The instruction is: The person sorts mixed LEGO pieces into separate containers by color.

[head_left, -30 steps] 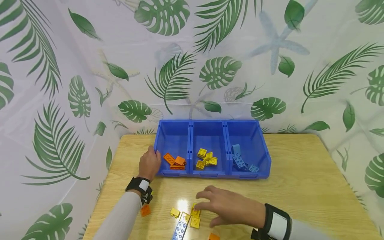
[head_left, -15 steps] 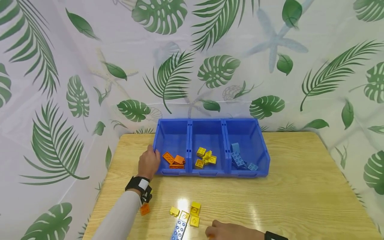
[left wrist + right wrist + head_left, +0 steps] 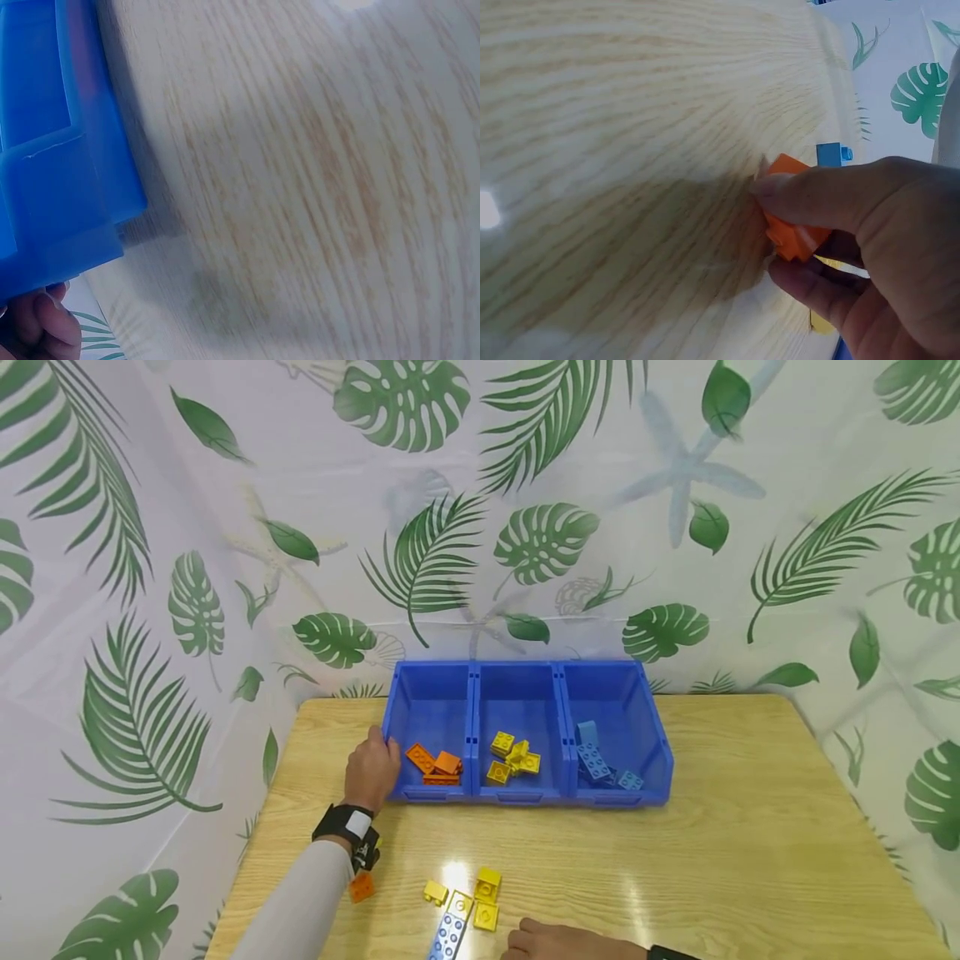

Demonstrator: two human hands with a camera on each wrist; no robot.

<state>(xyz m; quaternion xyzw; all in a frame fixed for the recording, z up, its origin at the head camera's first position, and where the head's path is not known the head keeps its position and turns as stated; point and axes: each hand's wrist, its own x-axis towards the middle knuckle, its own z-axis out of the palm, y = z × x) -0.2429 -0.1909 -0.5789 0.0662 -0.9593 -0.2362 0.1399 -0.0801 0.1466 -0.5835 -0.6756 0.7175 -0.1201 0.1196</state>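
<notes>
My left hand (image 3: 372,768) grips the left side wall of a blue bin (image 3: 442,710) with three compartments. In the left wrist view its curled fingers (image 3: 56,321) show at the edge of the bin. At the bottom of the head view is my right hand (image 3: 561,943), partly cut off by the frame. The right wrist view shows it pinching an orange toy brick (image 3: 799,238) between thumb and fingers, close over the table. Orange bricks (image 3: 447,763) lie in the bin's left compartment, yellow bricks (image 3: 502,742) in the middle one, blue bricks (image 3: 595,762) in the right one.
Loose on the wooden table (image 3: 750,827), left of my right hand, are several yellow bricks (image 3: 486,916) and a light blue brick (image 3: 447,935). Another orange brick (image 3: 362,887) lies beside my left forearm. A leaf-patterned cloth (image 3: 525,543) hangs behind the bin.
My right hand has come down toward the near edge from above the yellow bricks and now pinches the orange brick. The left hand and the bin have stayed in place.
</notes>
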